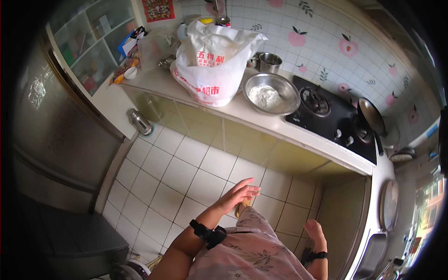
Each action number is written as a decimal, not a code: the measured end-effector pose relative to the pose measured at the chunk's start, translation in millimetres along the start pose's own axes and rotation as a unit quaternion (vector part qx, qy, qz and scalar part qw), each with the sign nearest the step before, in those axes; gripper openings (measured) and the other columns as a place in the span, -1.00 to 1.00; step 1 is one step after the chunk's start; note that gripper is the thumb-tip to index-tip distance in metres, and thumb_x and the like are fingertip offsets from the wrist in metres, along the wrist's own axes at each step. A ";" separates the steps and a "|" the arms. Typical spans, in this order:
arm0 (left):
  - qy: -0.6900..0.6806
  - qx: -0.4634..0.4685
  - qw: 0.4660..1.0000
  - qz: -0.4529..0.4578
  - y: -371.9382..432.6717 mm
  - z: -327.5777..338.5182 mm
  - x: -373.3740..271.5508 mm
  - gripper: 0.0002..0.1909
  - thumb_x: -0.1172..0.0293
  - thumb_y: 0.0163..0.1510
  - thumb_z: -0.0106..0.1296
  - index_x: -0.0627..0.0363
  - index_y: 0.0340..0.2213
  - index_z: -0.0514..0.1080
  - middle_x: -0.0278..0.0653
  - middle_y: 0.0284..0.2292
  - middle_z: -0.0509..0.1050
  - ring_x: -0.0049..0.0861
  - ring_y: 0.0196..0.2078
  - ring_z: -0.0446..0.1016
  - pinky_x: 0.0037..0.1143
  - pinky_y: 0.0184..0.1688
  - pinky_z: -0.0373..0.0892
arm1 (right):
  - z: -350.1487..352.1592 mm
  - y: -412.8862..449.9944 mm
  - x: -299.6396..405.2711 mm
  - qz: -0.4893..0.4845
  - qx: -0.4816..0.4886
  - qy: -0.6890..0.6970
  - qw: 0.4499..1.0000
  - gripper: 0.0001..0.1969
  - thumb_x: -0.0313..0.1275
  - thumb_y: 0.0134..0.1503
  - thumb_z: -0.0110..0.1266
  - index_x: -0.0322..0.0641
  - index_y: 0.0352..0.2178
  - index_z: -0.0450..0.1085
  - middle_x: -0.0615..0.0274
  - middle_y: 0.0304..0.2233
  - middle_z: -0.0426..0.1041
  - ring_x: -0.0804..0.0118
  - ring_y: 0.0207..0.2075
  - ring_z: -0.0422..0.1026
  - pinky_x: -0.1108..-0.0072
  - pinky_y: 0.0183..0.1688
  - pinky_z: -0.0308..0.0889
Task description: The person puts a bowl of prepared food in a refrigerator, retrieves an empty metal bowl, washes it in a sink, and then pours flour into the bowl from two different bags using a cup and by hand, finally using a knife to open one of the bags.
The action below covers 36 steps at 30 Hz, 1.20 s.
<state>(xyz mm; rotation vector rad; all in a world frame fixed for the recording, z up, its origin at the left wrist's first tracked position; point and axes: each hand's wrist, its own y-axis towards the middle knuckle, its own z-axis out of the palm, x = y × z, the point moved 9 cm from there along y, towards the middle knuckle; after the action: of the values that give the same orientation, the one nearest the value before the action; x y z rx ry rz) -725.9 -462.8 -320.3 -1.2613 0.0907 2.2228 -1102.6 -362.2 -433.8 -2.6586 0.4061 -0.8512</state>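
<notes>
My left hand [240, 194] hangs over the tiled floor in front of my body, its fingers apart and holding nothing. Lower right, my right hand [315, 231] is beside my hip; its fingers are partly hidden, and I see no object in it. Both forearms wear black straps. Ahead on the counter [241, 113], a stainless steel bowl [292, 105] holds white powder [265, 97] resembling flour. To its left stands a large white plastic bag [211, 78] with red printing and another printed sack inside. Neither hand touches the counter.
A black gas stove [302, 120] lies right of the bowl, with a wok [371, 115] tilted on it. A metal pot [270, 63] stands behind the bowl. On the floor are a steel vacuum flask [140, 122] and a dark bin-like box [73, 234]. A sink [372, 252] is at right.
</notes>
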 end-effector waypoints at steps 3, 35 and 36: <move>0.019 -0.056 0.996 0.068 24.6 -44.6 -56.0 -0.51 0.21 0.08 -0.33 0.22 0.00 0.01 -0.09 -0.12 0.29 -0.44 -0.07 0.28 -0.48 -0.04 0.18 | -13.1 76.7 50.3 -0.191 -0.047 -0.113 0.974 -0.73 -0.30 -0.16 0.06 -0.30 -0.46 0.34 0.04 -0.52 0.37 0.21 -0.44 0.38 0.45 -0.41 0.27; 0.366 0.030 0.921 0.126 206.7 -376.6 -483.6 -0.32 0.38 -0.12 0.04 0.23 0.01 0.00 -0.17 -0.03 0.14 -0.50 0.03 0.07 -0.50 0.03 0.03 | 60.3 303.5 549.0 -0.132 0.089 0.357 0.920 -0.72 -0.47 -0.08 0.06 -0.33 -0.27 0.33 0.21 -0.27 0.39 0.35 -0.23 0.32 0.49 -0.19 0.25; 0.331 0.088 0.937 0.070 212.8 -372.6 -462.4 -0.31 0.36 -0.12 0.04 0.24 0.02 -0.01 -0.16 -0.03 0.14 -0.50 0.03 0.08 -0.52 0.03 0.03 | 60.7 306.2 537.1 -0.104 0.077 0.357 0.925 -0.72 -0.47 -0.08 0.06 -0.33 -0.27 0.33 0.20 -0.27 0.39 0.35 -0.23 0.32 0.49 -0.19 0.25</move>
<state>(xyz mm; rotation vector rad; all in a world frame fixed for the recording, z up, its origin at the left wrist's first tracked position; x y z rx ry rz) -369.7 -969.1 -199.0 -1.8865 0.6369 1.7521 -698.0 -820.6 -324.2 -2.1899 0.1984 -1.8393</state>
